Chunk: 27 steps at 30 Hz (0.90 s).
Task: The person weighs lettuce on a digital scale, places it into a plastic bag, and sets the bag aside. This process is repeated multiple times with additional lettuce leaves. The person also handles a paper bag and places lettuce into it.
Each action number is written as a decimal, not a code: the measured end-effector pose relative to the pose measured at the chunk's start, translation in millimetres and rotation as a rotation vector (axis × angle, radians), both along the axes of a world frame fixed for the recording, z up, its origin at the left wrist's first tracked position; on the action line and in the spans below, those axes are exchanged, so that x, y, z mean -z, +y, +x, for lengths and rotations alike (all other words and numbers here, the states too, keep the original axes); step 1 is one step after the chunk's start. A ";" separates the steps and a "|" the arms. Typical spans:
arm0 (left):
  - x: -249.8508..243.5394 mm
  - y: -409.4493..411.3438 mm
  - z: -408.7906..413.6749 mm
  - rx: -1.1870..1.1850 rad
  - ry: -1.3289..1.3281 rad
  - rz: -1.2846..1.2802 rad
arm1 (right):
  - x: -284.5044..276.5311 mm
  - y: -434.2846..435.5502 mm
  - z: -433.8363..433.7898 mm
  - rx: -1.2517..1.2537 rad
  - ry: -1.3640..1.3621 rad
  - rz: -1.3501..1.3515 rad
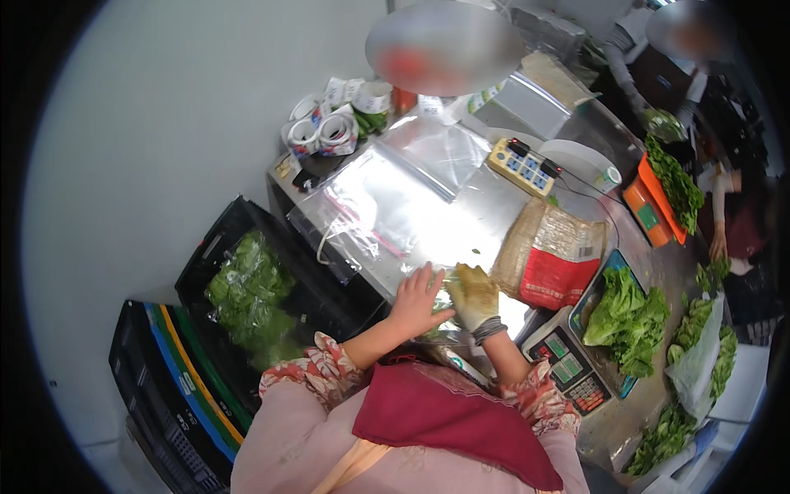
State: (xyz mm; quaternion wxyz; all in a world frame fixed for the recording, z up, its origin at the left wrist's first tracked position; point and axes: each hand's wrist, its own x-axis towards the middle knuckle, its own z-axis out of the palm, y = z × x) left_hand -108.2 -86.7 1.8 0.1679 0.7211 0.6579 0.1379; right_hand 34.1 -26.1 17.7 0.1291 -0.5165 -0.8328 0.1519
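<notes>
My bare left hand (417, 304) lies with fingers spread on a clear plastic bag (439, 336) at the near edge of the metal table. Green leaves show through the film. Right beside it, my right hand (476, 299) wears a yellowed work glove and rests at the bag's other side. Its fingertips point away from me, and whether they pinch the film is hidden. To the right of the glove sits a woven sack (531, 253) with a red printed panel. A digital scale (571, 364) carries a head of leafy lettuce (626, 321).
At my left, a black crate (333, 302) holds bagged greens (250, 290), beside stacked crates (179, 395). Flat clear bags (370, 210), label rolls (321, 133) and a power strip (521, 168) occupy the table. An orange scale (654, 207) stands farther right, where other people work.
</notes>
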 end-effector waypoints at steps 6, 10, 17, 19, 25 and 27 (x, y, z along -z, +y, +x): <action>20.2 2.8 -51.3 0.016 -0.550 -0.306 | 26.0 11.0 7.1 0.020 0.327 -0.228; 6.5 -18.5 -81.6 0.359 -0.146 -0.187 | 40.4 20.6 17.5 0.061 0.496 -0.377; 10.6 -3.8 -49.3 -0.035 -0.358 0.419 | -14.3 50.9 14.2 0.143 0.915 -1.644; -12.2 -13.4 -56.3 -0.255 -0.863 0.298 | 6.5 54.9 34.9 0.202 1.234 -1.840; -18.9 -100.3 -124.7 -1.142 -1.296 0.610 | -67.0 -16.9 -81.0 -0.333 1.072 -1.729; 14.4 -140.0 -158.6 -1.349 -1.212 0.717 | -68.4 -34.9 -108.2 -0.367 0.865 -1.513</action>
